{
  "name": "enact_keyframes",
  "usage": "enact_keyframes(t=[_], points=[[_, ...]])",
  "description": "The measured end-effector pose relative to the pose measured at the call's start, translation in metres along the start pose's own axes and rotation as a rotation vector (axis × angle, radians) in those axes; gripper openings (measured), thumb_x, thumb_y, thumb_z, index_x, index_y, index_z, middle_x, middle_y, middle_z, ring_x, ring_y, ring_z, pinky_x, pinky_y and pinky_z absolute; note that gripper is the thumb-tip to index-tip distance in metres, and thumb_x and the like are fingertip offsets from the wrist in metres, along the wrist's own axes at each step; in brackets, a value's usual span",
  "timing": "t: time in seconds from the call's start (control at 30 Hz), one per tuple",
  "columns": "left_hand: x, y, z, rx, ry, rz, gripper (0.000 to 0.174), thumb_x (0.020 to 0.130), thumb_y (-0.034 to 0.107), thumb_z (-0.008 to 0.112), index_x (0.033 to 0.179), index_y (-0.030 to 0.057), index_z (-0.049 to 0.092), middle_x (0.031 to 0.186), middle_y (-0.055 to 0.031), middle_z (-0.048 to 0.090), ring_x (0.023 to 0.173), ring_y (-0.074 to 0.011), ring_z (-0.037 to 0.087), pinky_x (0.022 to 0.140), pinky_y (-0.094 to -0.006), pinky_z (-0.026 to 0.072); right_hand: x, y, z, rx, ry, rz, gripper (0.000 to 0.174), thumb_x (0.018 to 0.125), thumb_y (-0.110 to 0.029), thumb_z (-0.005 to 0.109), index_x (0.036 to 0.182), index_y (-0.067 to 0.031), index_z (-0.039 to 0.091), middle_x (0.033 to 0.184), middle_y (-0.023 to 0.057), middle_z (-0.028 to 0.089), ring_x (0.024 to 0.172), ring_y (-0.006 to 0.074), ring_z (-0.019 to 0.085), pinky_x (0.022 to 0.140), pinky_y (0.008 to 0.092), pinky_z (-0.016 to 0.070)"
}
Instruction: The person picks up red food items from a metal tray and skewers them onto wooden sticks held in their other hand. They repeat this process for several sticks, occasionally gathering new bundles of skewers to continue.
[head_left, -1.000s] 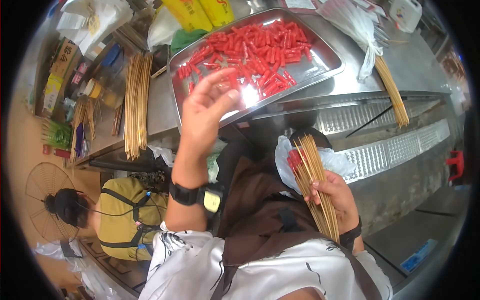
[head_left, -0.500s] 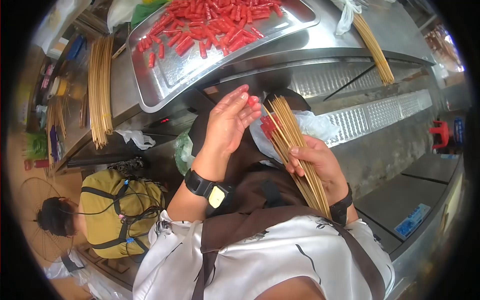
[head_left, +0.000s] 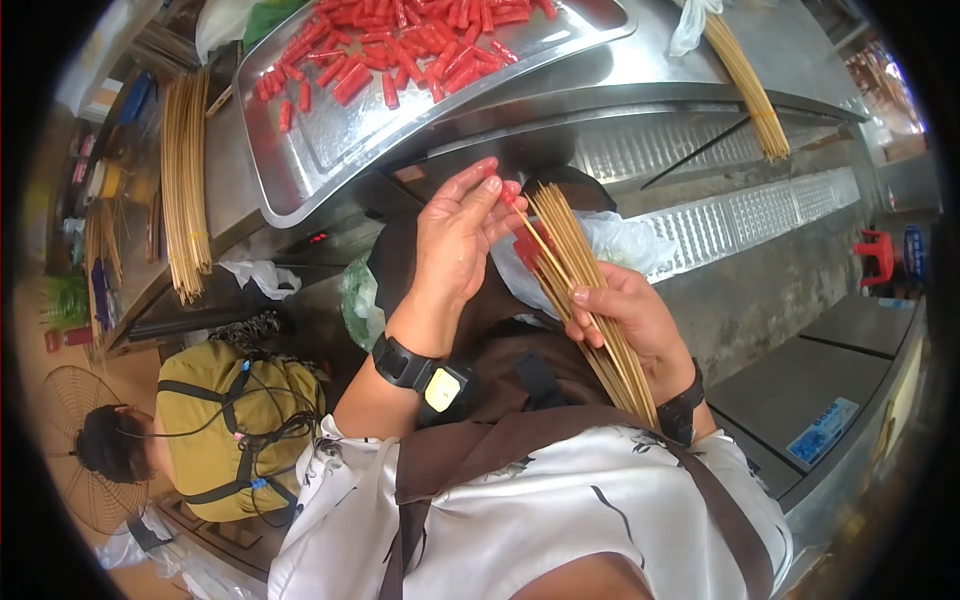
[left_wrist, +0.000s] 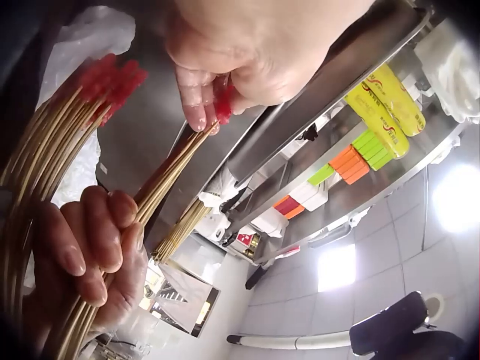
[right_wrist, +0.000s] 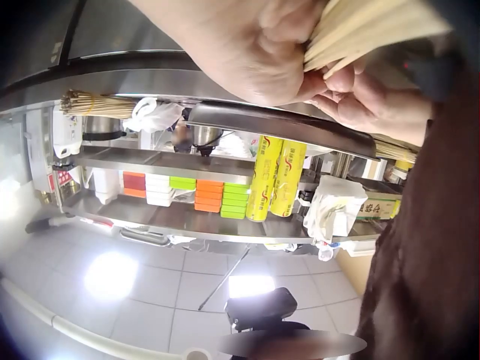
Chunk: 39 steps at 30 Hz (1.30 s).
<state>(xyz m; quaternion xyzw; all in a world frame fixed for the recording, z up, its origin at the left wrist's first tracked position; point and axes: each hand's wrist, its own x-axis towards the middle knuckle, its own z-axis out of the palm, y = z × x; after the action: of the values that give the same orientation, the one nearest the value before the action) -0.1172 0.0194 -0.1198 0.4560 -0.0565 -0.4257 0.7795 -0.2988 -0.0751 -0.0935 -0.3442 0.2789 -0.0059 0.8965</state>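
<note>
My left hand pinches a small red piece between thumb and fingers, at the tip of a bamboo skewer. In my right hand is a thick bundle of bamboo skewers, held over the lap with tips pointing up and away. Several skewers on the bundle's left side carry red pieces at their ends. Beyond the left hand, a steel tray holds many more short red sticks, heaped toward its far side.
Bundles of skewers lie on the counter at left and right. Behind the skewer tips is a pale plastic bag. A person in a mustard top sits at lower left. A red stool stands far right.
The left hand has come from over the tray down to the skewer tips with a red piece, which now meets one tip. The right hand keeps its grip on the bundle.
</note>
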Motion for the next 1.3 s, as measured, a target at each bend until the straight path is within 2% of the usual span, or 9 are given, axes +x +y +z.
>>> enact_keyframes(t=[0.57,0.93,1.3], points=[[0.001,-0.003,0.000,0.006,-0.004,0.007,0.027,0.091,0.011,0.057,0.117,0.0027,0.054,0.096,-0.0110,0.064,0.083,-0.0177,0.065,0.070,-0.0254,0.0535,0.002,-0.002,0.001,-0.006,0.011,0.016,0.015,0.087,-0.009,0.058,0.099,0.0008,0.055,0.064,0.0016,0.053,0.047,0.0079,0.049,0.057,0.0232,0.0461],[-0.009,-0.012,0.003,0.140,0.016,0.154,0.030,0.091,0.009,0.057,0.119,-0.0016,0.052,0.100,-0.0130,0.063,0.085,-0.0208,0.065,0.073,-0.0293,0.0534,0.003,0.001,0.000,0.042,0.003,-0.001,0.021,0.088,-0.009,0.057,0.105,0.0021,0.055,0.065,0.0017,0.053,0.046,0.0072,0.047,0.058,0.0230,0.0451],[-0.014,-0.021,0.001,0.086,-0.011,0.122,0.027,0.091,0.007,0.056,0.117,-0.0007,0.054,0.098,-0.0120,0.063,0.085,-0.0213,0.065,0.073,-0.0300,0.0537,0.005,0.004,-0.001,0.053,0.018,0.004,0.018,0.087,-0.009,0.057,0.102,0.0012,0.055,0.066,0.0023,0.053,0.046,0.0073,0.045,0.059,0.0237,0.0450]])
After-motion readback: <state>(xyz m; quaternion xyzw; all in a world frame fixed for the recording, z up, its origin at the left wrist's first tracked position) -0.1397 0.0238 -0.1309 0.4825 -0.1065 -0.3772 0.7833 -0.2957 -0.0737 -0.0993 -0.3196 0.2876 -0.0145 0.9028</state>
